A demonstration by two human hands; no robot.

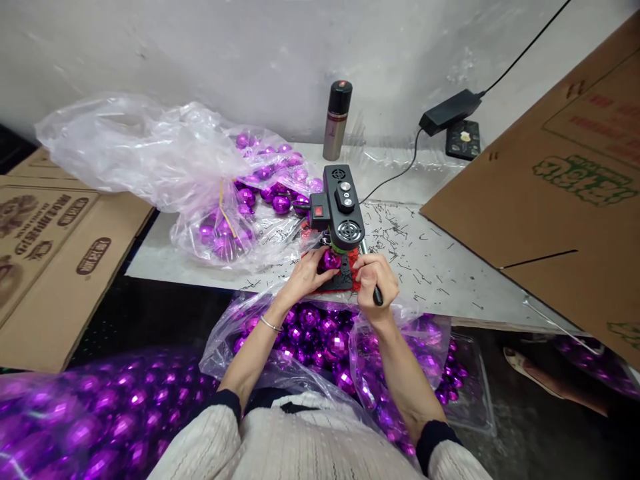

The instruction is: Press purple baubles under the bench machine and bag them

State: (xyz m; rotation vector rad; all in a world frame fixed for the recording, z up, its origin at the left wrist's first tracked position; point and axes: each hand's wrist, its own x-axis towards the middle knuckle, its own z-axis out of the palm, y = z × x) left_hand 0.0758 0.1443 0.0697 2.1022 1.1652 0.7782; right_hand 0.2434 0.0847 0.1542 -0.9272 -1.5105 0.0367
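Observation:
A small black machine [339, 207] with a red switch stands on a red-and-black base at the table's front edge. Under its head sits a shiny purple ball [330, 259]. My left hand [306, 277] pinches that ball from the left, fingers closed on it. My right hand [374, 279] is wrapped round the machine's black lever handle [377, 294] just right of the ball. A thin bracelet circles my left wrist.
A clear bag of purple balls [250, 200] lies left of the machine, more bags of them [325, 343] by my lap. A metal flask [337, 120], power adapter [449, 111] and cable stand behind. Cardboard sheets [550, 193] flank the table; small black scraps litter it.

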